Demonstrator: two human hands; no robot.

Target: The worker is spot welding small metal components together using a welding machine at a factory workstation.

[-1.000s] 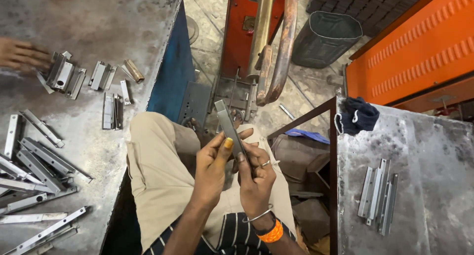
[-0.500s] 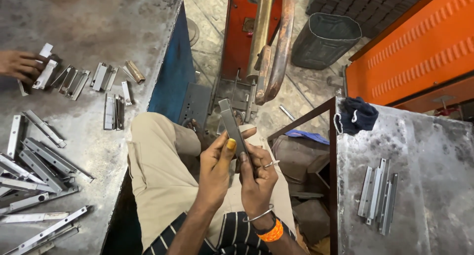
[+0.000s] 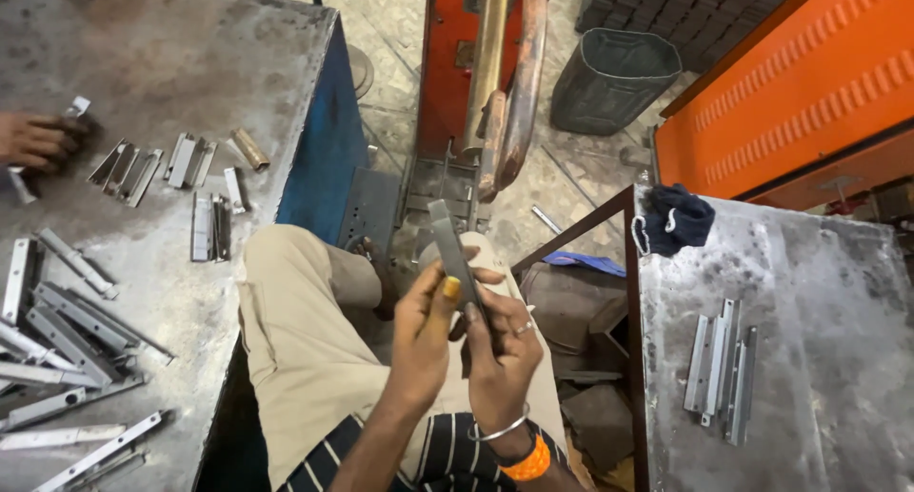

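Grey flat metal strip (image 3: 449, 249), long and narrow, sits mid-frame, standing nearly upright above our lap. We've got both hands pinching it: left hand (image 3: 426, 332) with thumb on its lower face, right hand (image 3: 500, 344) wrapped round the bottom end. Similar steel pieces (image 3: 721, 370) lie on the worktop (image 3: 838, 359) at right, and someone else's hand (image 3: 33, 140) rests upper left.

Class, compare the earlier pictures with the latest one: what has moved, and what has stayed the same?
The other person's hand at the far left table has drawn back leftward with some metal pieces. The left hand and right hand keep the same grip on the upright metal strip; the strips on the right table lie unchanged.
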